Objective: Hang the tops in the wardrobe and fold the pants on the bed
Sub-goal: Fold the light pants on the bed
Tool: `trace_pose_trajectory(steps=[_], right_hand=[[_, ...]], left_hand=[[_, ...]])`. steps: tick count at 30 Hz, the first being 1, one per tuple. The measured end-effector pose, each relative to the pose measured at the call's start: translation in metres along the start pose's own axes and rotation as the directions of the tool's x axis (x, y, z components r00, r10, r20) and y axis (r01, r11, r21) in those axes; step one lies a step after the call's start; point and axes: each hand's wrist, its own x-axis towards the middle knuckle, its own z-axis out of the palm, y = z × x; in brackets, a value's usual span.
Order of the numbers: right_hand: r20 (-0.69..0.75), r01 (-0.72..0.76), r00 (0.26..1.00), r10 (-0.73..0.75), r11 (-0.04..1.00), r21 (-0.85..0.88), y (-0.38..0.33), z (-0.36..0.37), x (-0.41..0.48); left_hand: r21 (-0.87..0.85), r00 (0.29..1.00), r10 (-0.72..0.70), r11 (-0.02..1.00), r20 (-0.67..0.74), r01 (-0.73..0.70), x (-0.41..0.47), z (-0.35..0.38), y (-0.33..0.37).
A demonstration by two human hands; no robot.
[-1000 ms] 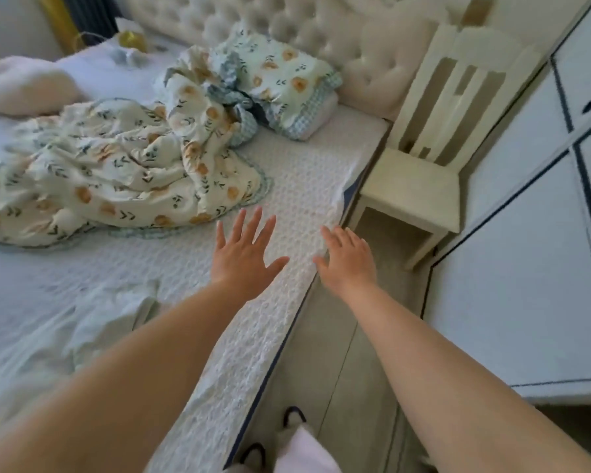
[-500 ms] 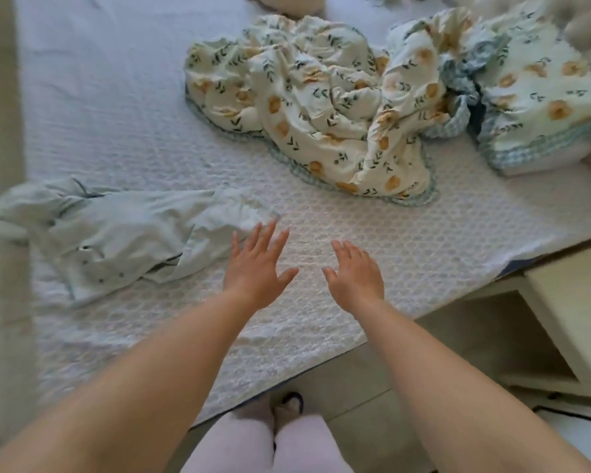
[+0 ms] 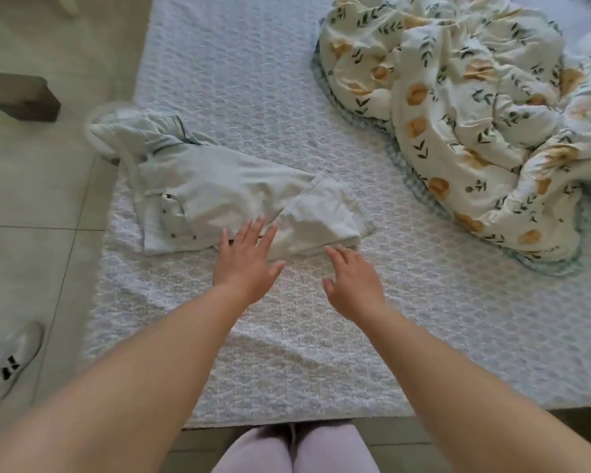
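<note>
Both hands are out over the bed (image 3: 321, 353), where the pale pants (image 3: 226, 186) lie rumpled near its left edge, waistband spilling over the side, a flat spot that suits folding. The left hand (image 3: 246, 264) is splayed, fingertips over the near seam. The right hand (image 3: 352, 285) hangs loosely open by the leg end, grasping nothing, likely poised to smooth the cloth.

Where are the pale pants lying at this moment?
In the head view, the pale pants lie crumpled on the left side of the bed, left of the floral quilt, directly ahead of the left hand and right hand.
</note>
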Motion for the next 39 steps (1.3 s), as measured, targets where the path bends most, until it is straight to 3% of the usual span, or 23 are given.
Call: trace_pose_trajectory(steps=[7,15,18,24,27,32,36,39], right_hand=[[0.01,0.195,0.981,-0.194,0.979,-0.058,-0.047,0.029,0.08],[0.01,0.262,0.965,-0.262,0.959,-0.112,-0.065,0.067,0.141],[-0.013,0.295,0.954,-0.299,0.948,-0.117,-0.069,0.081,0.161],[-0.162,0.286,0.935,-0.316,0.94,-0.184,-0.079,0.098,0.192],[-0.182,0.319,0.913,-0.366,0.917,-0.24,-0.088,0.098,0.204],[-0.17,0.38,0.889,-0.425,0.893,-0.241,-0.097,0.091,0.215],[-0.105,0.437,0.876,-0.47,0.867,-0.24,-0.093,0.078,0.21],[-0.137,0.441,0.868,-0.478,0.867,-0.233,-0.078,0.07,0.199]], left_hand=[[-0.11,0.984,-0.175,0.978,0.026,0.177,0.03,0.051,-0.048],[-0.223,0.955,-0.284,0.929,0.086,0.297,0.058,0.11,-0.07],[-0.382,0.932,-0.338,0.851,0.13,0.361,0.073,0.125,-0.073],[-0.704,0.802,-0.529,0.456,0.278,0.545,0.105,0.142,-0.078],[-0.834,0.737,-0.568,0.152,0.366,0.531,0.116,0.146,-0.082],[-0.855,0.63,-0.578,-0.371,0.519,0.364,0.123,0.143,-0.079],[-0.782,0.508,-0.617,-0.586,0.601,0.214,0.124,0.137,-0.082],[-0.69,0.457,-0.584,-0.717,0.671,0.098,0.119,0.124,-0.092]])
